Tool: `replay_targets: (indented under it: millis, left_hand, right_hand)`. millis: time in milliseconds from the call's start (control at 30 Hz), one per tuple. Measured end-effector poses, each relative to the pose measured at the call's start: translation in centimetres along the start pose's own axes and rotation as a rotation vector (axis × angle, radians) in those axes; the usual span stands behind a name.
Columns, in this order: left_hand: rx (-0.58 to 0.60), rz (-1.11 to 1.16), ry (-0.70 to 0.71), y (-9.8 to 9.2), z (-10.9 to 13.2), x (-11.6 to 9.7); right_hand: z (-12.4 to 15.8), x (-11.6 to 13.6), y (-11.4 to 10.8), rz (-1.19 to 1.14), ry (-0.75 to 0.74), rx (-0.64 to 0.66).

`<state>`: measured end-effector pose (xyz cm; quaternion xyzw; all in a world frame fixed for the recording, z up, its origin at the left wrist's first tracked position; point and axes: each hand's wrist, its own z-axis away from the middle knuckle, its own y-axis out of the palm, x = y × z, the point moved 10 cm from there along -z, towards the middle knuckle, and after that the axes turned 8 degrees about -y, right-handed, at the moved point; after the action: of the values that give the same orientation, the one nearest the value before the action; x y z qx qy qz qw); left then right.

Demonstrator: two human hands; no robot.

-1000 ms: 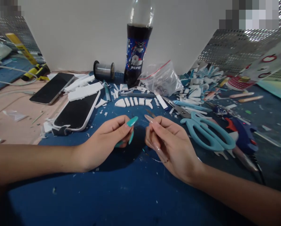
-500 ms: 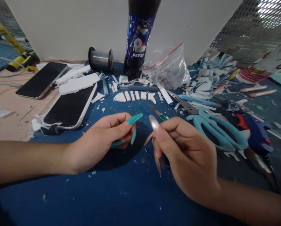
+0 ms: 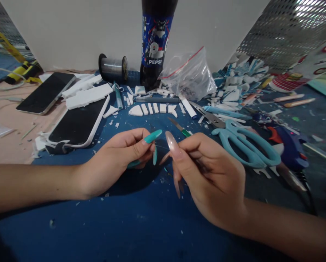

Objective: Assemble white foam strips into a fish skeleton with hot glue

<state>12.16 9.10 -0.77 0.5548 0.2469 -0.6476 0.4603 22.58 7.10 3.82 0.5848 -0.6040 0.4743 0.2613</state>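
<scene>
My left hand [image 3: 124, 153], with turquoise nails, is closed in a pinch above the blue work surface [image 3: 119, 229]. Facing it, my right hand [image 3: 206, 174], with glossy pinkish nails, also pinches thumb against forefinger. A faint thin strand seems to run between the fingertips; its ends and material are hard to make out. Just beyond the hands, white fish-shaped pieces [image 3: 153, 108], with a head, several strips and a tail, lie in a row. A green-handled craft knife [image 3: 183, 130] lies behind my right fingertips.
Blue-handled scissors [image 3: 250, 145] and a blue glue gun [image 3: 291, 149] lie right. A line spool [image 3: 113, 68], Pepsi bottle [image 3: 154, 43] and zip bag [image 3: 193, 78] stand behind. Two phones [image 3: 77, 122] lie left, one shown here under white foam [image 3: 89, 96]. Scraps [image 3: 236, 82] pile at back right.
My right hand has come slightly nearer to my left, and its lower fingers are less blurred. The whole view has shifted a little, so the scene sits further left.
</scene>
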Motion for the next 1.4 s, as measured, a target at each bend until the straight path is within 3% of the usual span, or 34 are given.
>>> replay_targets:
  millis: [300,1067,1233,1400]
  left_hand:
    - [-0.018,0.085,-0.096,-0.1,-0.1,0.7]
    - [0.085,0.052,0.030,0.6,0.0,-0.3]
    - [-0.007,-0.046,0.031,0.2,0.2,-0.2]
    - [-0.151,-0.367,0.076,-0.4,0.7,-0.8]
  right_hand:
    - [0.0,0.1,0.1,0.017,-0.042,0.003]
    - [-0.3,-1.4,1.6,-0.209,0.136,0.108]
    - [-0.1,-1.9,2.2,-0.255,0.188,0.140]
    - [0.4,-2.9,2.6,-0.281,0.279,0.190]
